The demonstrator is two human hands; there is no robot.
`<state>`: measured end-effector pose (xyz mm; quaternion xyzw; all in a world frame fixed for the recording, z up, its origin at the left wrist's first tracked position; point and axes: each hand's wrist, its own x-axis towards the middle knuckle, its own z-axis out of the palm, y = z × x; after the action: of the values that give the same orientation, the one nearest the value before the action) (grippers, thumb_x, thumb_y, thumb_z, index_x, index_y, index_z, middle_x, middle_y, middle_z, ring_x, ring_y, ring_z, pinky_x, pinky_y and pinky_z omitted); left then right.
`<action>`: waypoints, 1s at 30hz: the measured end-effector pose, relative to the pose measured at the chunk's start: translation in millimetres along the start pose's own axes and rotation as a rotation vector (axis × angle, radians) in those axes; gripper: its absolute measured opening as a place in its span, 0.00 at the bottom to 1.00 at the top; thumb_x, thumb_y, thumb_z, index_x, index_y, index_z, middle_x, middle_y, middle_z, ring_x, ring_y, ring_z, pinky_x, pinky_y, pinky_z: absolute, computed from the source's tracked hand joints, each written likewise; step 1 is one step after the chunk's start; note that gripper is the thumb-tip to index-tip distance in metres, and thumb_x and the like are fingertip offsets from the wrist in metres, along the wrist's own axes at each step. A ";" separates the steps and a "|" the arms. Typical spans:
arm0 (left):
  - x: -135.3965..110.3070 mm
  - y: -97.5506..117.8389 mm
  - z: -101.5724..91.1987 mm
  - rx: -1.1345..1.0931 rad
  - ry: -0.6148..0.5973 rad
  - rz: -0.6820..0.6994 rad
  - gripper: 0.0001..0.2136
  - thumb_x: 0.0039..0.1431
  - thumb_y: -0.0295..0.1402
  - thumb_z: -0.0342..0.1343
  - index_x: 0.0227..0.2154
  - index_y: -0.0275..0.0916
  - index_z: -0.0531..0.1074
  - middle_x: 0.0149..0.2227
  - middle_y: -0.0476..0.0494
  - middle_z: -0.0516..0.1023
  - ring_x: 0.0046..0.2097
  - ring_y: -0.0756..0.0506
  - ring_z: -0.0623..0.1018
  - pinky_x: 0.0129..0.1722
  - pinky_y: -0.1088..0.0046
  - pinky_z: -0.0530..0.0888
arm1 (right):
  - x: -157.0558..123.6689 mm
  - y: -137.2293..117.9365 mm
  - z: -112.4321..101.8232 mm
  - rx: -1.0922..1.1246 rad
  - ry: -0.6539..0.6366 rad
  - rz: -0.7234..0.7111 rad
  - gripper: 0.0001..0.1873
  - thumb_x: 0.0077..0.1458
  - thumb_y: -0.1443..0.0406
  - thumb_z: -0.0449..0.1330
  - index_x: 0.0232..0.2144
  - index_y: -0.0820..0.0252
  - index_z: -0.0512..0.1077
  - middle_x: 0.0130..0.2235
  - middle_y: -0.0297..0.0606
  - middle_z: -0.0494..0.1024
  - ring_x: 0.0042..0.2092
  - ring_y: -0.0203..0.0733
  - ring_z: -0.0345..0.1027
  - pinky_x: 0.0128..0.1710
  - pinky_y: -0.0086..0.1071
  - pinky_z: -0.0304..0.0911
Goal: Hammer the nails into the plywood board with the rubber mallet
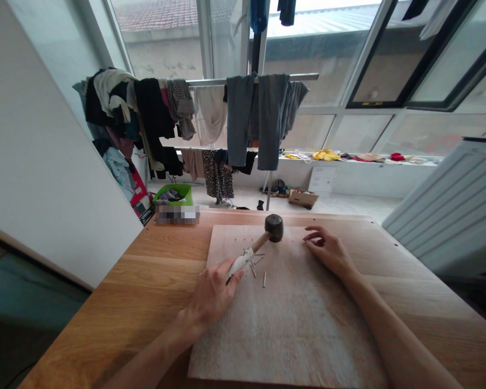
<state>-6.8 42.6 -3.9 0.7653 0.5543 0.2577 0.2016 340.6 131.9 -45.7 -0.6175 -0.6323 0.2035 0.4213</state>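
My left hand [213, 294] grips the wooden handle of a black rubber mallet [274, 227], whose head rests near the far edge of a pale plywood board [283, 324]. Several loose nails [258, 268] lie on the board just right of that hand. My right hand [328, 249] rests on the board to the right of the mallet head, fingertips pinched together low on the wood; whether they hold a nail I cannot tell.
The board lies on a wooden table [146, 281]. Behind it stands a clothes rack [243, 116] hung with garments, a green basket [173, 193] on the floor, a white wall at left and a white panel [453, 210] at right.
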 end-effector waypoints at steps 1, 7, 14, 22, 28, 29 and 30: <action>1.1 2.8 0.5 -0.024 0.002 0.003 0.11 0.69 0.39 0.51 0.43 0.40 0.77 0.38 0.43 0.83 0.40 0.42 0.82 0.39 0.70 0.73 | 0.6 0.8 -0.3 -0.011 0.001 0.000 0.21 0.46 0.58 0.61 0.45 0.56 0.73 0.34 0.40 0.82 0.32 0.45 0.75 0.33 0.37 0.70; 17.6 31.7 1.8 -0.044 0.018 0.048 0.12 0.69 0.40 0.52 0.42 0.40 0.77 0.33 0.45 0.82 0.34 0.43 0.81 0.35 0.71 0.73 | 2.7 2.4 0.7 -0.052 0.017 -0.021 0.23 0.45 0.59 0.61 0.46 0.55 0.73 0.34 0.39 0.83 0.37 0.48 0.76 0.43 0.42 0.70; 31.8 52.9 20.0 0.007 -0.021 0.117 0.13 0.68 0.40 0.53 0.45 0.39 0.77 0.33 0.43 0.83 0.35 0.41 0.82 0.35 0.68 0.75 | 1.7 -5.2 0.7 -0.098 0.058 -0.064 0.16 0.45 0.58 0.59 0.38 0.57 0.72 0.32 0.39 0.81 0.32 0.46 0.73 0.37 0.38 0.68; 29.5 51.1 29.8 -0.048 -0.036 0.146 0.11 0.69 0.38 0.53 0.43 0.38 0.78 0.34 0.43 0.83 0.35 0.42 0.83 0.37 0.68 0.77 | -1.9 -8.0 -0.9 -0.074 0.060 -0.095 0.18 0.46 0.61 0.59 0.41 0.56 0.72 0.32 0.37 0.80 0.33 0.46 0.72 0.36 0.36 0.67; 23.9 43.8 36.4 -0.053 0.010 0.233 0.12 0.69 0.36 0.54 0.50 0.39 0.75 0.43 0.41 0.84 0.42 0.41 0.83 0.43 0.64 0.80 | -1.9 -10.6 -1.5 -0.098 0.064 -0.115 0.13 0.44 0.58 0.60 0.34 0.55 0.71 0.33 0.39 0.79 0.36 0.50 0.74 0.38 0.38 0.69; 21.4 41.9 36.1 -0.052 0.024 0.244 0.12 0.70 0.36 0.53 0.50 0.39 0.75 0.44 0.41 0.84 0.43 0.41 0.83 0.44 0.64 0.80 | -1.6 -11.1 -1.4 -0.101 0.053 -0.097 0.13 0.44 0.58 0.60 0.35 0.55 0.71 0.32 0.39 0.79 0.35 0.50 0.74 0.38 0.39 0.69; 18.0 39.8 35.0 -0.039 0.040 0.255 0.12 0.70 0.36 0.52 0.51 0.39 0.74 0.45 0.40 0.83 0.43 0.40 0.83 0.44 0.63 0.80 | -1.3 -11.2 -1.3 -0.101 0.046 -0.073 0.14 0.44 0.58 0.60 0.35 0.55 0.71 0.32 0.39 0.79 0.35 0.50 0.74 0.37 0.39 0.69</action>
<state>49.0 46.8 -4.7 0.8201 0.4513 0.3073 0.1710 334.7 128.6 -36.7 -0.6190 -0.6541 0.1416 0.4110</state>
